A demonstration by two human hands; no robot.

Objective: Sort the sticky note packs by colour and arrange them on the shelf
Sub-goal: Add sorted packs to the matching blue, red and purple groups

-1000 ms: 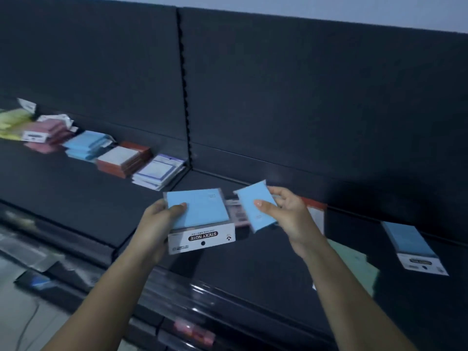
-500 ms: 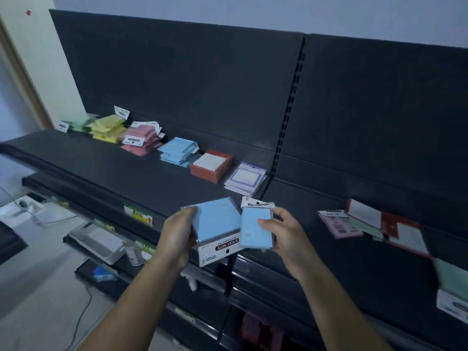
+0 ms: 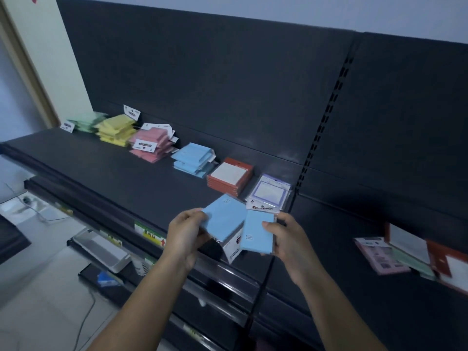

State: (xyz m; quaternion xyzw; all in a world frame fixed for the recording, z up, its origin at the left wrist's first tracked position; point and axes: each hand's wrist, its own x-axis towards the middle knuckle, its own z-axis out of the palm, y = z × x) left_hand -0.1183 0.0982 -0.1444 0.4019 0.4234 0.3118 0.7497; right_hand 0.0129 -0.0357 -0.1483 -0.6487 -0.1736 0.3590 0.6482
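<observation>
Fingers (image 3: 196, 214) of left hand (image 3: 186, 234) and right hand (image 3: 288, 239) grip blue packs (image 3: 225, 219), labels (image 3: 234, 248) illegible.

The shelf (image 3: 106, 168) and back panel (image 3: 202, 84) are matt black; along the far edge, left to right, stand a green stack (image 3: 87, 122), a yellow stack (image 3: 116, 130), a pink stack (image 3: 152, 145), a blue stack (image 3: 193, 159), an orange-red stack (image 3: 230, 177) faced white, and white packs (image 3: 271, 195) bordered violet; near, the larger blue pack (image 3: 224, 219) carries a white label (image 3: 234, 247) lettered black; the smaller blue pack (image 3: 258, 230) matches it; at right lies a pink pack (image 3: 379, 258).
</observation>
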